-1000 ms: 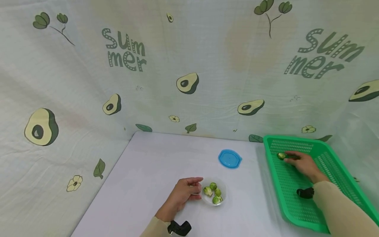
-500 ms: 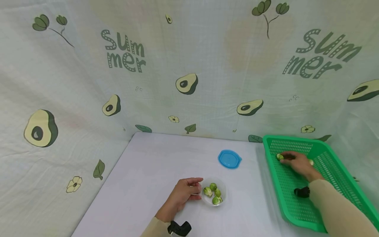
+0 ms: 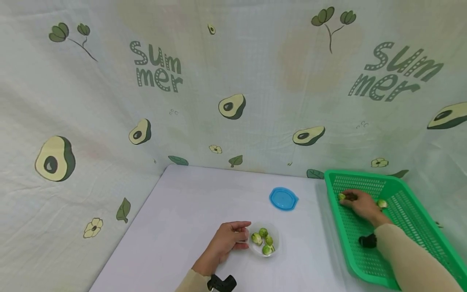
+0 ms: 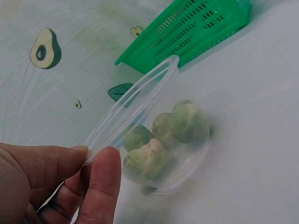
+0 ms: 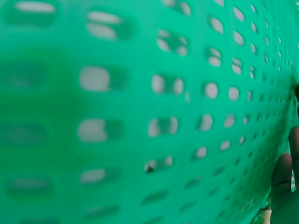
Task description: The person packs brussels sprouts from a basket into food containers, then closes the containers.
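My left hand (image 3: 228,241) pinches the rim of a clear plastic bowl (image 4: 187,172) between thumb and fingers. Several Brussels sprouts (image 3: 257,238) lie inside it. My right hand (image 3: 363,206) is down in a green basket (image 3: 350,259), near its left wall. At the fingertips sits a small Brussels sprout (image 3: 341,196), with the thumb and fingers parted beside it. Another Brussels sprout (image 3: 382,203) lies to the right of that hand. In the right wrist view, only parts of the fingers (image 5: 281,179) show at the right edge, and the sprouts cannot be made out.
A blue lid (image 3: 283,198) lies on the white table (image 3: 204,194) between the bowl and the back edge. A cloth (image 3: 262,73) with avocado prints hangs behind and to the left. The basket's raised rim stands around my right hand.
My right hand has moved a little left inside the basket, and the sprout at its fingertips has shifted left too. A second sprout has come into sight behind it. The left hand keeps its hold.
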Tool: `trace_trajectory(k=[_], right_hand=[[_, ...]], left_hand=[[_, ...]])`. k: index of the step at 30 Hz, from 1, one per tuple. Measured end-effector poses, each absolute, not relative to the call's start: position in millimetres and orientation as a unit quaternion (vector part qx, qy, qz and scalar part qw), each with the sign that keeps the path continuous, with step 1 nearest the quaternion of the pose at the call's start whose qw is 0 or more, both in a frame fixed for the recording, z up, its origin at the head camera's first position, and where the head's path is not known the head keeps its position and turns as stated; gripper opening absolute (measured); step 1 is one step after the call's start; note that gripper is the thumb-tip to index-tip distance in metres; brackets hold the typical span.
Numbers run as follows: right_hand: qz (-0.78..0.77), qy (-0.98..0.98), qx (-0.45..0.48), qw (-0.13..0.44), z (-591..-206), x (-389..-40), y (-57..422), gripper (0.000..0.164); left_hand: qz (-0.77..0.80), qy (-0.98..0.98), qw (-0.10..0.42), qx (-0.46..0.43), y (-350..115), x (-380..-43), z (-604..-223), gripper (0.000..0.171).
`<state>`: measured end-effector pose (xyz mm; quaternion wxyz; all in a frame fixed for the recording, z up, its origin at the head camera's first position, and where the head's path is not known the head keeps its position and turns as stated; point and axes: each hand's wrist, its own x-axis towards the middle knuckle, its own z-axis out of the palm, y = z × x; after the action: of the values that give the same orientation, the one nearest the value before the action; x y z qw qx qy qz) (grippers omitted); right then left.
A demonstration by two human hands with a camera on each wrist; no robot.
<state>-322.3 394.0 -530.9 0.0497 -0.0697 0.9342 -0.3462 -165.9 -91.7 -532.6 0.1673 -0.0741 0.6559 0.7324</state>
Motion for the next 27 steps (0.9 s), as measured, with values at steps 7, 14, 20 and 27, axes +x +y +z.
trace_trajectory(k=[7,14,20,27], right_hand=[[-0.35,0.932,-0.071,0.055,-525.9,-318.4,394.3,0.047],[-0.367,0.927,-0.069,0.043,-519.7,-315.4,391.6,0.05],[-0.408,0.909,-0.061,0.053,-510.7,-306.7,386.2,0.053],[-0.46,0.883,-0.065,0.064,-500.4,-295.2,379.3,0.058]], left_hand=[[0.732,0.656,0.168,-0.075,-90.2,-165.5,-533.0,0.044],[0.733,0.655,0.166,-0.074,-90.6,-165.1,-533.6,0.043],[0.734,0.655,0.168,-0.07,-90.4,-164.2,-532.5,0.043],[0.736,0.652,0.168,-0.066,-90.4,-161.4,-529.4,0.044]])
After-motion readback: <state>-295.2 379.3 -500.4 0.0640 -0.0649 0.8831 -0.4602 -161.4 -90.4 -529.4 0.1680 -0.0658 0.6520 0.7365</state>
